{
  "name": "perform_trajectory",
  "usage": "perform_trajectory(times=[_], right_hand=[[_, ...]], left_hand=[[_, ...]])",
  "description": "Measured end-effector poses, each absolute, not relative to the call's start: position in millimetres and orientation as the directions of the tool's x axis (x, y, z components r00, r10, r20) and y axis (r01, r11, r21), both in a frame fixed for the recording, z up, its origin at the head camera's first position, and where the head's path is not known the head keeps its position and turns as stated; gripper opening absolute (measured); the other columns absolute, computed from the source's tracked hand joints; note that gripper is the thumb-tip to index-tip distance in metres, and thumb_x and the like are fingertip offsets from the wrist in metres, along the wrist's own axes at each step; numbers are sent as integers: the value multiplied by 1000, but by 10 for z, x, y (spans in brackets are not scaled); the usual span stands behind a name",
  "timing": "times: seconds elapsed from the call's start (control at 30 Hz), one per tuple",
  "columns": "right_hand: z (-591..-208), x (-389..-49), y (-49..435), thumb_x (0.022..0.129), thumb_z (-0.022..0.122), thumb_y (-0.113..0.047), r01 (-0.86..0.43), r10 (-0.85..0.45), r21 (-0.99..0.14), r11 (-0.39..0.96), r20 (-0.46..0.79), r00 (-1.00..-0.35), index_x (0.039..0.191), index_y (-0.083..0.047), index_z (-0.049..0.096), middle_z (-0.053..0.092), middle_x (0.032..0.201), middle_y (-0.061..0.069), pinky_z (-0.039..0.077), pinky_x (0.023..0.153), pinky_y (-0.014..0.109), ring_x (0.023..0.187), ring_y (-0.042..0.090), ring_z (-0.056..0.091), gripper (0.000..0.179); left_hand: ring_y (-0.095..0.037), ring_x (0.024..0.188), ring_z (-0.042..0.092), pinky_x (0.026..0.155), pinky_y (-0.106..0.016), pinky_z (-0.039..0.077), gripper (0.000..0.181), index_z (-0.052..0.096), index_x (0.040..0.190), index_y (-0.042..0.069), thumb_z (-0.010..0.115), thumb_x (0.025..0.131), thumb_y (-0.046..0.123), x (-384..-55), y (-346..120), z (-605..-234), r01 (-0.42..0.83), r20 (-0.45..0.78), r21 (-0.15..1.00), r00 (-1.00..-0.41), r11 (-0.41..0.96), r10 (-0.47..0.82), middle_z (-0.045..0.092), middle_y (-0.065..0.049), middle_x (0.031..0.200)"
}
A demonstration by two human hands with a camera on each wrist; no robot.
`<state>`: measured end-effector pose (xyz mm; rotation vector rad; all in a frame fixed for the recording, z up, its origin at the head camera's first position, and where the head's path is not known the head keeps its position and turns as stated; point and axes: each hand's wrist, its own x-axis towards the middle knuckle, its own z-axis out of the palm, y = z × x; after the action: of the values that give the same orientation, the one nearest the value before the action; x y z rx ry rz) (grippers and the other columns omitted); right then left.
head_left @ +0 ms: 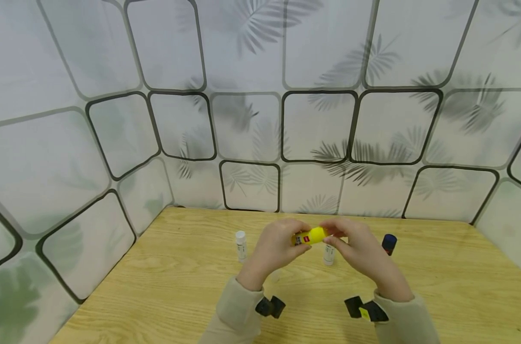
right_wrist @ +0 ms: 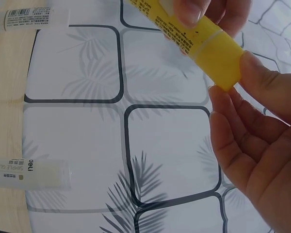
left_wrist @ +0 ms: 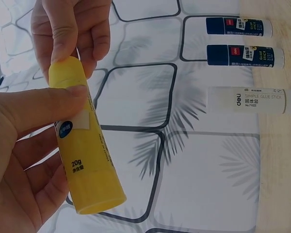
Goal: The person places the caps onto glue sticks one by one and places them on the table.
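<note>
A yellow glue stick [head_left: 311,236] is held up above the table, tilted, its label partly covered by fingers. My left hand [head_left: 275,246] grips it round the body; in the left wrist view the thumb lies across the label and "20g" shows near the lower end. At the other end, my right hand [head_left: 361,246] pinches the yellow cap [right_wrist: 220,63] between thumb and fingertips. The cap sits on the stick. Behind the hands, a white glue stick [head_left: 241,246] stands at left and another white glue stick [head_left: 329,255] stands partly hidden below the right fingers.
A dark blue glue stick [head_left: 389,243] stands behind the right wrist; the left wrist view shows two blue ones, one blue glue stick [left_wrist: 240,56] nearer. The wooden table [head_left: 157,286] ends at a patterned curtain [head_left: 247,129] behind and at the sides.
</note>
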<state>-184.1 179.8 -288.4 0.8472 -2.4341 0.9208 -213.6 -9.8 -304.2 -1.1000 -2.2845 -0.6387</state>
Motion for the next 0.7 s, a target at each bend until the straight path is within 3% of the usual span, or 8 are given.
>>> perform_trajectory(times=[0.7], right_hand=[[-2909,-1890,1853,78,66,-4,-627,-381,-476,617,516,-767,106,0,59,62,96,5,49,71,32,82,15,57,29]], left_hand=[[-7,80,57,67,-14,43,27,63,101,8,70,76,16,-2140,-57,-3082,798,585,305,-587,519,559,62,0,93]])
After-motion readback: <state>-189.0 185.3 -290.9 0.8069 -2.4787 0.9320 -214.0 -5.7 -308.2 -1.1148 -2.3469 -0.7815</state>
